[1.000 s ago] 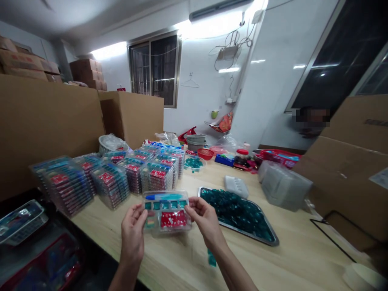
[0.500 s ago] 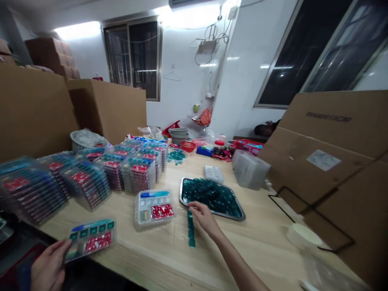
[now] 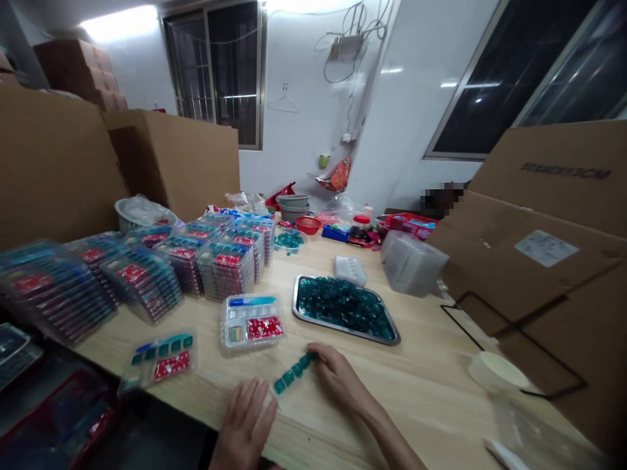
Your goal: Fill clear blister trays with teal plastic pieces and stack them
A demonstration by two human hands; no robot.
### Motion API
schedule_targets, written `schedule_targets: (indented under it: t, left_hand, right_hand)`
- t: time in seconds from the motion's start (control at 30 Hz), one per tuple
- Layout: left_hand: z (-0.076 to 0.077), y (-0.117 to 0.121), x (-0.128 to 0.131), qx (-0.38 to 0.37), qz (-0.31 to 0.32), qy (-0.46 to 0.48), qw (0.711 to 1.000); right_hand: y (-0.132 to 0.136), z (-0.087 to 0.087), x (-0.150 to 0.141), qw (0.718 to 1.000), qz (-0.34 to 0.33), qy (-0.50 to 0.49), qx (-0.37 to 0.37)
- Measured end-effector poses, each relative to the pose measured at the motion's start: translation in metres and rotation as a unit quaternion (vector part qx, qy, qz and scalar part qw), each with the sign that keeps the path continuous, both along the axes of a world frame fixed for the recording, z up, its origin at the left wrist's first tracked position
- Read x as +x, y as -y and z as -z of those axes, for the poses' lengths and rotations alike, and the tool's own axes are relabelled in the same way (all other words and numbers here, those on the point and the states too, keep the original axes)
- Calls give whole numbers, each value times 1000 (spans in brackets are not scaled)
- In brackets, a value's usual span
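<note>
A short row of teal tiles [image 3: 294,372] lies on the wooden table [image 3: 421,385] near the front edge. My right hand [image 3: 337,377] rests beside the row's right end, fingers curled and touching the tiles. My left hand [image 3: 247,421] lies flat on the table just left of the row, fingers stretched out, holding nothing. A clear plastic case [image 3: 251,324] with a blue pen and a red card sits behind the row. A filled case [image 3: 159,358] lies at the table's left front edge.
A metal tray [image 3: 386,338] heaped with teal tiles stands right of the case. Stacks of filled cases [image 3: 142,274] line the left side. Cardboard boxes [image 3: 539,241] lean at the right. A roll of tape [image 3: 494,371] and empty clear trays [image 3: 414,261] lie further right.
My left hand has set the filled case down at the table's left edge and moved to the tile row. My right hand has turned the row of tiles from upright to slanting.
</note>
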State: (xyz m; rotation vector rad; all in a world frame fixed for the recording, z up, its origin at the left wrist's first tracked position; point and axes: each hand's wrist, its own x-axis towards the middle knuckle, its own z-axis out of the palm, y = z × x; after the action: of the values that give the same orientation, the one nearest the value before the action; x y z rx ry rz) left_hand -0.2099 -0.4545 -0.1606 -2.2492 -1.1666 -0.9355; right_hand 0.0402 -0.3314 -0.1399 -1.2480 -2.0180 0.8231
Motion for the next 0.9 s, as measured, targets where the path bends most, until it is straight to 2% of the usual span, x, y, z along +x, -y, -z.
schedule_targets:
  t: [0.07, 0.17, 0.3, 0.43, 0.5, 0.6, 0.73, 0.8, 0.9]
  left_hand:
    - [4, 0, 14, -47, 20, -74, 996]
    - [4, 4, 15, -115, 21, -75, 990]
    - [2, 23, 13, -78, 62, 6, 995]
    - [-8, 37, 14, -52, 54, 77, 994]
    - [-12, 36, 12, -52, 47, 88, 994]
    - [-14, 30, 6, -43, 40, 91, 994]
    - [-19, 16, -4, 2, 57, 106, 993]
    - [-32, 10, -9, -12, 51, 135, 989]
    - [-66, -2, -16, -87, -1, 219, 972]
  right_hand:
    - [18, -1, 5, 1000, -8, -8, -9]
    - [46, -6, 12, 999, -18, -10, -31]
    - [80, -23, 21, 994, -55, 15, -93]
    - [95, -42, 29, 985, -113, -1, -130]
    - [95, -45, 31, 981, -127, -17, -148]
    - [93, -40, 32, 977, -132, -47, -162]
    - [81, -28, 24, 983, -71, -108, -129]
    - [68, -31, 16, 985, -41, -129, -108]
    - [43, -50, -5, 979, -47, -173, -98]
